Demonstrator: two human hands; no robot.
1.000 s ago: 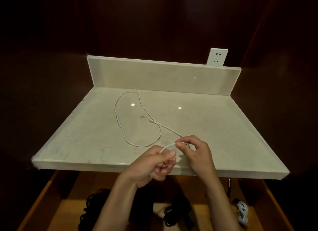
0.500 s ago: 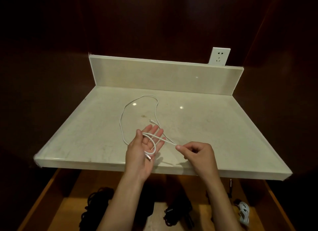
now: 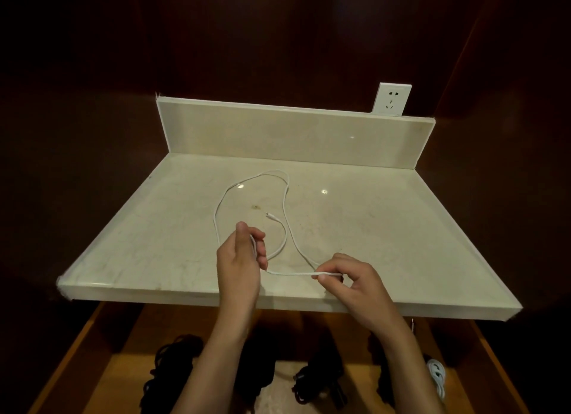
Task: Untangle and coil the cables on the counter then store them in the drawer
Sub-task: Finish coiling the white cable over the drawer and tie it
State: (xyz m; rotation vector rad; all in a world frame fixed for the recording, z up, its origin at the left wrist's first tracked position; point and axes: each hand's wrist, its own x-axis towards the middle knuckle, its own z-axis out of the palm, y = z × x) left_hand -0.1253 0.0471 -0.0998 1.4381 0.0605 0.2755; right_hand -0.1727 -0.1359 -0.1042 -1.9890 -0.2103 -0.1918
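A thin white cable [image 3: 285,203] lies in a wide loop on the beige stone counter [image 3: 154,234], its small plug end resting near the middle. My left hand [image 3: 239,259] stands above the front part of the counter with cable turns wrapped round its curled fingers. My right hand [image 3: 346,277] pinches a straight stretch of the same cable between thumb and forefinger, to the right of my left hand. Below the counter's front edge the wooden drawer [image 3: 102,382] stands open.
Coiled black cables [image 3: 173,364] and a black bundle [image 3: 321,379] lie in the drawer, with a coiled white cable [image 3: 437,376] at its right side. A white wall socket [image 3: 391,100] sits above the counter's raised back edge. Dark wood panels enclose the counter.
My left hand turned from palm-up with spread fingers to fingers curled round the cable turns. My right hand drew the cable out to the right. The loop on the counter shifted.
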